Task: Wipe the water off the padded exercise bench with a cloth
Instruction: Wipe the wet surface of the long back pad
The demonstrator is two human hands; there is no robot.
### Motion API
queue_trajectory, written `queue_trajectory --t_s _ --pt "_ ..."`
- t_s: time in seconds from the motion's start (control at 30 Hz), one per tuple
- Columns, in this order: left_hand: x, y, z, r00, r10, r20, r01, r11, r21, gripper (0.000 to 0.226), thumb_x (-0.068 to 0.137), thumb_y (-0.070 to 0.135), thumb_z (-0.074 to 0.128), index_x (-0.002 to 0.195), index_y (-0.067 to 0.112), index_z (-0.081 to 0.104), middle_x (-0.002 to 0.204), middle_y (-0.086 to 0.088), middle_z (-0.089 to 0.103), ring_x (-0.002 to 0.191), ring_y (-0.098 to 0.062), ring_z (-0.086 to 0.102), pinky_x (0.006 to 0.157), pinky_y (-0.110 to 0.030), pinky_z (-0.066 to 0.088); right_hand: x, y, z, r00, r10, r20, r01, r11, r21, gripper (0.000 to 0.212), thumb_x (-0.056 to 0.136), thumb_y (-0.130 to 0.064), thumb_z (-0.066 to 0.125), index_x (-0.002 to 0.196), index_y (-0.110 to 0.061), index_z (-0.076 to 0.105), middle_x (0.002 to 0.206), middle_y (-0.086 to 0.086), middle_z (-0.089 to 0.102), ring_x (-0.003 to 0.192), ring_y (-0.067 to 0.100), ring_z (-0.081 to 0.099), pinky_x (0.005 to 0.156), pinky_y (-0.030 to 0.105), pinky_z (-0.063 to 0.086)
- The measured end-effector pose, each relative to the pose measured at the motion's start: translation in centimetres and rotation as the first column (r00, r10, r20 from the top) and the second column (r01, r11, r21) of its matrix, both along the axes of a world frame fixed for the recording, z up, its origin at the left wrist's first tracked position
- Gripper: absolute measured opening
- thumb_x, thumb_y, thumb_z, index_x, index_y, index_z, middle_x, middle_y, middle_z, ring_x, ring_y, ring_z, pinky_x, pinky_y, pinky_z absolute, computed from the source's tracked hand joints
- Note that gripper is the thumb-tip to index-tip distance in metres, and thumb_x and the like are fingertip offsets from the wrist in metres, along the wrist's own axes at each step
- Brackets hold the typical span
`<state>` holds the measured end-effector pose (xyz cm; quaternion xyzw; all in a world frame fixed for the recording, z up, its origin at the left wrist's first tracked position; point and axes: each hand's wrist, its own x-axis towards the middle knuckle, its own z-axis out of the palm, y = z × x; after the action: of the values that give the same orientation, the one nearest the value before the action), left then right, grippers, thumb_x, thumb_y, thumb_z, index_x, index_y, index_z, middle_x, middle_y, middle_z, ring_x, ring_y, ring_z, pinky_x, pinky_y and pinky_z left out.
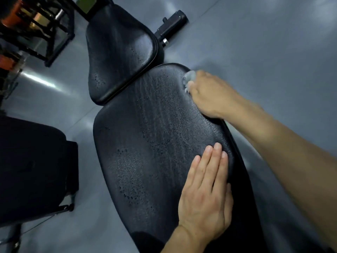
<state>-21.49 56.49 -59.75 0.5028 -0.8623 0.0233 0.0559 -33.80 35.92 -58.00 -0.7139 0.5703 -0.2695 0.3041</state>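
We are looking down at the long black padded exercise bench cushion (155, 143), its textured vinyl dotted with water droplets (160, 145) across the middle and the near left. Our right hand (209, 94) is reaching to the far right edge of this cushion, its fingers curling round a small pale grey cloth (189, 78) and pressing it against the pad; the hand is blurring, and only a bunched part of the cloth is showing past the fingers. Our left hand (206, 194) is lying flat on the near right part of the same cushion, fingers straight and together, holding nothing. Beyond the long cushion, the smaller black padded seat section (118, 50) is sitting just apart from it, also carrying droplets along its left and right sides. The grey glossy floor (264, 42) is surrounding the bench, with a black metal frame (54, 33) standing at the far left
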Motion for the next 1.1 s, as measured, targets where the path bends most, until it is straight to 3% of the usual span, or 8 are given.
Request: queue_trajectory --t_s 0.1,0.3,0.4,0.5,0.63,0.73,0.87,1.1 --pt "0.2 0.1 0.2 1.0 -0.001 -0.005 0.001 0.999 0.036 0.055 0.108 0.027 0.021 0.154 0.002 0.037 0.166 -0.012 0.027 0.156 -0.026 0.022 0.124 -0.045 0.026 2.3 -5.1 2.8 0.996 0.086 -0.012 -0.085 0.992 0.089 0.036 0.108 -0.027 0.031 0.138 -0.018 0.05 0.139 0.019 0.053 0.128 0.038 0.051 0.101 0.04 0.04" --pt "0.3 0.0 0.3 1.0 -0.004 -0.012 0.004 1.0 0.027 0.056 0.103 0.025 0.038 0.155 0.003 0.038 0.167 -0.011 0.026 0.157 -0.024 0.018 0.126 -0.043 0.023 1.5 -6.6 1.7 0.977 0.15 -0.15 -0.137 0.986 0.092 0.051 0.097 -0.048 0.022 0.128 -0.017 0.048 0.122 0.016 0.059 0.111 0.038 0.057 0.092 0.044 0.046" --pt "0.3 0.0 -0.1 1.0 -0.004 0.007 0.004 1.0 0.0 0.057 0.101 0.025 0.042 0.154 0.004 0.041 0.166 -0.011 0.029 0.157 -0.024 0.02 0.125 -0.043 0.025 -0.8 -3.5 0.2 0.975 0.087 -0.205 -0.081 0.996 0.04 0.041 0.106 -0.04 0.025 0.131 -0.016 0.047 0.119 0.018 0.061 0.106 0.039 0.059 0.087 0.042 0.045" --pt "0.3 0.0 -0.2 0.999 -0.007 0.036 0.007 1.0 -0.011 0.058 0.099 0.025 0.045 0.154 0.005 0.042 0.166 -0.01 0.029 0.157 -0.024 0.02 0.124 -0.042 0.027 0.8 -4.1 1.8 0.971 0.079 -0.225 -0.077 0.997 0.019 0.036 0.108 -0.03 0.031 0.137 -0.022 0.051 0.13 0.018 0.06 0.117 0.039 0.057 0.097 0.042 0.045" --pt "0.3 0.1 0.0 0.999 0.002 0.035 -0.001 1.0 -0.015 0.059 0.099 0.026 0.043 0.154 0.004 0.041 0.166 -0.01 0.029 0.157 -0.023 0.02 0.125 -0.041 0.025 3.5 -6.3 3.6 0.982 0.129 -0.138 -0.125 0.991 0.039 0.034 0.108 -0.025 0.032 0.135 -0.016 0.051 0.138 0.014 0.053 0.128 0.035 0.05 0.1 0.039 0.038" --pt "0.2 0.1 -0.1 1.0 0.001 0.024 0.0 1.0 -0.031 0.058 0.1 0.025 0.041 0.154 0.004 0.041 0.166 -0.011 0.029 0.157 -0.023 0.02 0.125 -0.042 0.024 1.2 -2.9 2.8 0.992 0.105 -0.074 -0.107 0.994 -0.023 0.034 0.107 -0.017 0.036 0.137 -0.011 0.05 0.144 0.014 0.052 0.135 0.032 0.046 0.104 0.035 0.035" --pt "0.2 0.0 -0.4 0.999 0.005 0.045 -0.002 0.998 -0.067 0.06 0.099 0.025 0.041 0.155 0.003 0.04 0.166 -0.012 0.029 0.156 -0.024 0.022 0.125 -0.042 0.022 -2.9 4.4 0.5 0.988 0.13 -0.086 -0.137 0.988 -0.078 0.054 0.109 -0.018 0.036 0.16 -0.005 0.021 0.168 0.011 0.02 0.155 0.019 0.02 0.126 0.031 0.016" --pt "0.3 0.1 -0.6 0.999 -0.001 0.035 0.005 0.995 -0.101 0.059 0.1 0.024 0.039 0.154 0.002 0.039 0.165 -0.013 0.03 0.155 -0.026 0.024 0.125 -0.043 0.024 -6.0 12.4 -1.5 0.973 0.172 -0.156 -0.183 0.982 -0.056 0.059 0.106 -0.035 0.026 0.162 -0.021 0.017 0.169 -0.006 0.017 0.154 0.009 0.022 0.125 0.04 0.026"
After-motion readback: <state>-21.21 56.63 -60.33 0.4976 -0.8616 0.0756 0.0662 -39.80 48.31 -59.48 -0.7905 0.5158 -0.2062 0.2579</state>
